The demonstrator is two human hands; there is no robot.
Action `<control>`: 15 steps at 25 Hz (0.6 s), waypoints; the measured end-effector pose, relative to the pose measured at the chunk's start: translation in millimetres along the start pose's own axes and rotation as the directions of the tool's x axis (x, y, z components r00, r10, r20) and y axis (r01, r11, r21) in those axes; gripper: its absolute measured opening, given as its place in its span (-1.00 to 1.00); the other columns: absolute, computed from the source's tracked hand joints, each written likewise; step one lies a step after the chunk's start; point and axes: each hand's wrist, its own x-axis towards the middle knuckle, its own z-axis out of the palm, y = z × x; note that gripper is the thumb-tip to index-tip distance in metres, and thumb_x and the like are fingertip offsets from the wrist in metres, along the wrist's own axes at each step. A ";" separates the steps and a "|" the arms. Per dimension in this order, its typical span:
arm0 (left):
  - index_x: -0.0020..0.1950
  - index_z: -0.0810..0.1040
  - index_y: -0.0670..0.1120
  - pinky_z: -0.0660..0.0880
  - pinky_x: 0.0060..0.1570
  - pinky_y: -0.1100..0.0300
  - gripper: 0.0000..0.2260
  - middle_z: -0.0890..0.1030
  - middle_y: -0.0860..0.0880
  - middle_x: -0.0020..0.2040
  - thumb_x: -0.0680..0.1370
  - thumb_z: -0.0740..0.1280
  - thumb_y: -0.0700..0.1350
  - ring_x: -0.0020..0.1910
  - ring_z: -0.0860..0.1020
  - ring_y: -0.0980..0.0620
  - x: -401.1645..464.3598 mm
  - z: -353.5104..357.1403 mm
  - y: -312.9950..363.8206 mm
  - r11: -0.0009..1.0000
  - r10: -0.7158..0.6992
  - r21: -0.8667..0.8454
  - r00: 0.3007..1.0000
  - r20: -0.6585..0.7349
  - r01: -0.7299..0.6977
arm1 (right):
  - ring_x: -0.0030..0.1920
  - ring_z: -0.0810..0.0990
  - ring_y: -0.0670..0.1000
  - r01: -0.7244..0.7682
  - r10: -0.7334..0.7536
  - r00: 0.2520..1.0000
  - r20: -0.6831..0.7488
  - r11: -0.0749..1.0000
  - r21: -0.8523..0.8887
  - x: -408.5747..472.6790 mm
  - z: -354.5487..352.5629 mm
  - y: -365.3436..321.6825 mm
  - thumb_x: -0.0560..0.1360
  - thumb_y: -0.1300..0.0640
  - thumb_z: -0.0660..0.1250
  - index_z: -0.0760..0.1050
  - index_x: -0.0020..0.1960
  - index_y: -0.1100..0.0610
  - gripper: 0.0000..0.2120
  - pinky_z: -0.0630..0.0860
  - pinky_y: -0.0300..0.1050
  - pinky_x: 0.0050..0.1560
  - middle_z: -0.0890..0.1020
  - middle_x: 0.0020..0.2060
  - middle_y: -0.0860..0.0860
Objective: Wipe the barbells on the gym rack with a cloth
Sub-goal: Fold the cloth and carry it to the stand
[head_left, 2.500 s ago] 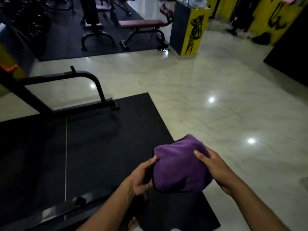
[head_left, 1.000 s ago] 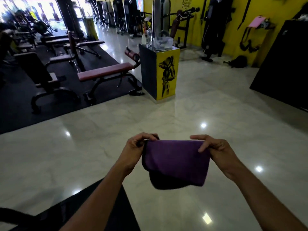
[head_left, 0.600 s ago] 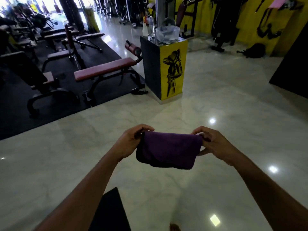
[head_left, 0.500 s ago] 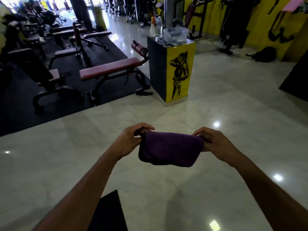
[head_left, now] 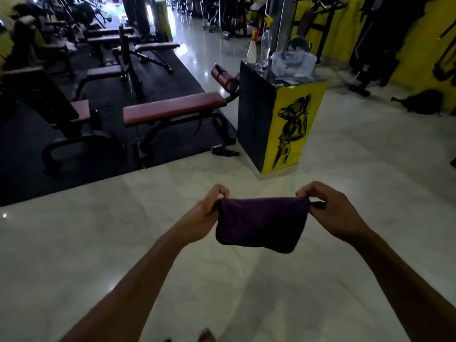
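Observation:
A folded purple cloth hangs stretched between both hands in front of me, above the pale marble floor. My left hand pinches its left top corner with curled fingers. My right hand pinches the right top corner the same way. No barbell or barbell rack can be made out in this view.
A black and yellow pillar stand with a spray bottle and a plastic bag on top stands ahead. Red padded benches sit on a black rubber mat to the left. Machines line the yellow wall at right.
The view swung up from the black mat to the gym floor and benches. Both hands shifted from holding the bunched cloth to pinching its top corners, with the cloth folded shorter.

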 end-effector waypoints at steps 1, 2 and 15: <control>0.18 0.33 0.01 0.44 -0.14 0.03 -0.73 0.54 -0.17 -0.10 0.66 0.11 -0.35 -0.18 0.46 0.00 20.5 -9.0 -5.8 0.994 -0.039 -0.103 0.999 -0.004 0.038 | 0.06 0.65 -0.10 -0.074 0.076 0.997 -0.025 0.995 0.070 25.4 4.1 1.6 0.58 0.29 0.35 0.51 -0.03 0.05 -0.86 0.58 -0.20 0.01 0.68 -0.01 -0.06; 0.25 0.33 0.04 0.48 -0.13 0.05 -0.73 0.58 -0.16 -0.06 0.68 0.11 -0.31 -0.16 0.49 -0.01 40.7 -14.8 -8.9 0.969 -0.097 -0.229 0.995 -0.021 0.089 | 0.01 0.66 -0.06 -0.168 0.176 0.984 -0.036 0.971 0.170 45.9 7.8 3.4 0.62 0.24 0.29 0.48 0.00 0.06 -0.91 0.57 -0.18 -0.02 0.68 -0.02 -0.04; 0.18 0.51 -0.07 0.58 -0.16 0.17 -0.77 0.67 -0.10 0.07 0.59 0.40 -0.02 -0.04 0.67 0.01 391.2 -20.4 -80.6 0.689 -0.478 -0.565 0.870 0.119 0.455 | 0.25 0.57 0.11 -0.478 0.739 0.661 -0.129 0.547 0.687 324.3 0.1 115.4 0.67 -0.12 0.14 0.51 0.37 0.07 -0.60 0.52 0.08 0.25 0.59 0.29 0.05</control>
